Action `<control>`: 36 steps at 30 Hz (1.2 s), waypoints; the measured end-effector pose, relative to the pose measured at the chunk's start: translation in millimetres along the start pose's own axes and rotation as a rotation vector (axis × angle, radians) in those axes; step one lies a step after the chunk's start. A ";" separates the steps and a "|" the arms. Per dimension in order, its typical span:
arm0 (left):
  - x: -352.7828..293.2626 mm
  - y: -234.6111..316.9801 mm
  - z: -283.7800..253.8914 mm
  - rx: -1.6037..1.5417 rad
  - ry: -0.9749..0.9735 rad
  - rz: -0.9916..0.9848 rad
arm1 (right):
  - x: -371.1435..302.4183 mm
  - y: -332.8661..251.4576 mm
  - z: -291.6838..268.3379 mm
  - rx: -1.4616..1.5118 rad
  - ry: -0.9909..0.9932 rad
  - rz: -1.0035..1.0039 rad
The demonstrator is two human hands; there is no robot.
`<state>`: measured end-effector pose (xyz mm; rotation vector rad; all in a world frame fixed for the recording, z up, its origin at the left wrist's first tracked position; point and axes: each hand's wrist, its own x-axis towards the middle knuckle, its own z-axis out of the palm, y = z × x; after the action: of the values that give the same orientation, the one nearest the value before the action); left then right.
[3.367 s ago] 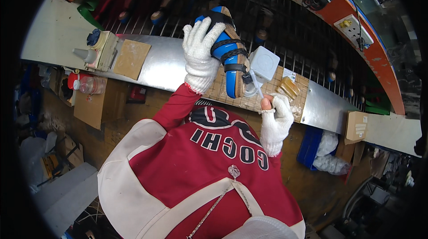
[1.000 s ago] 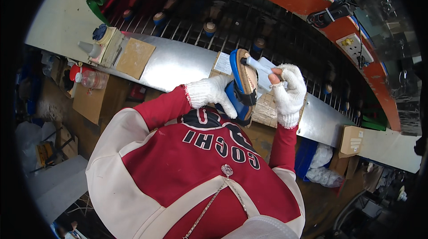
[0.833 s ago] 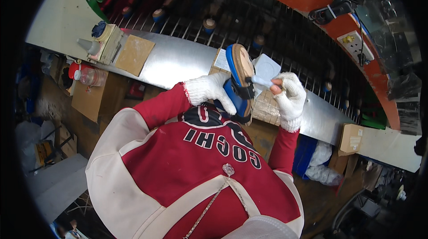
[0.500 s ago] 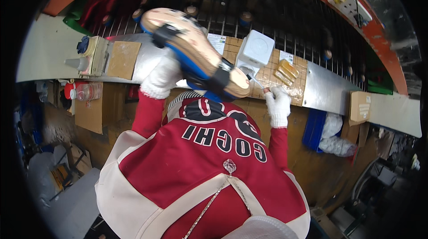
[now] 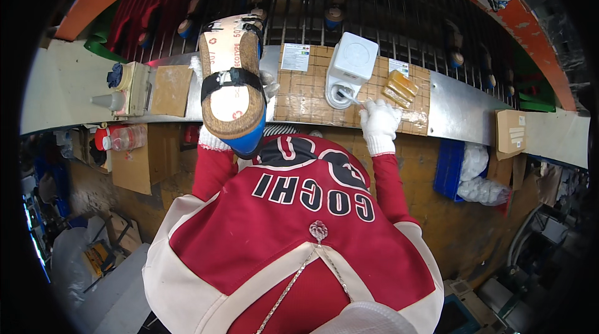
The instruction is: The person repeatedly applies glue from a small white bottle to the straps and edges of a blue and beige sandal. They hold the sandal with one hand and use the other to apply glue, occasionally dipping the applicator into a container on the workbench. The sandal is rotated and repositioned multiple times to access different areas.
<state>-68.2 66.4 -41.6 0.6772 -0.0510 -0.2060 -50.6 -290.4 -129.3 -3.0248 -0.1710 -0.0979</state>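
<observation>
1. From my head camera, my left hand (image 5: 213, 139), in a white knit glove, is mostly hidden behind the blue-sided shoe with a pale, cork-rimmed sole face and black straps (image 5: 236, 84). I have hold of the shoe; my cuff shows below its left edge and fingertips show at its right edge.
2. The shoe is raised in front of the counter's left part, sole face toward me, its long side nearly upright in my view.
3. My right hand (image 5: 379, 119), in a white knit glove, is drawn in narrow, pinching a thin, pale stick-like tool (image 5: 357, 102).
4. The tool's far end is at the round cup of the white plastic dispenser with a squarish top (image 5: 354, 58); I cannot tell how deep it sits.
5. The dispenser stands on a brown, grid-lined, shiny-surfaced board (image 5: 306, 94), with a stack of amber, translucent blocks (image 5: 400, 88) just right of it.
6. The board lies on the silvery metal counter (image 5: 458, 109).
7. Beyond the counter runs a rack of dark metal rods (image 5: 399, 41), with more blue-edged shoes (image 5: 334, 13) on it.
</observation>
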 end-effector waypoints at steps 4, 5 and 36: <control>3.6 -12.2 -17.7 -0.048 0.101 0.043 | -4.2 18.4 4.7 0.373 -0.132 0.160; 5.6 -14.2 -18.1 -0.208 0.020 0.001 | -4.8 22.4 6.3 0.511 -0.211 0.253; 30.5 -23.9 82.6 0.614 0.050 0.039 | 66.1 -78.4 -182.9 0.959 0.396 -0.213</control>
<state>-52.0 -9.0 7.2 1.2918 -0.0808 -0.1343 -4.7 -226.6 65.1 -1.9811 -0.3706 -0.4715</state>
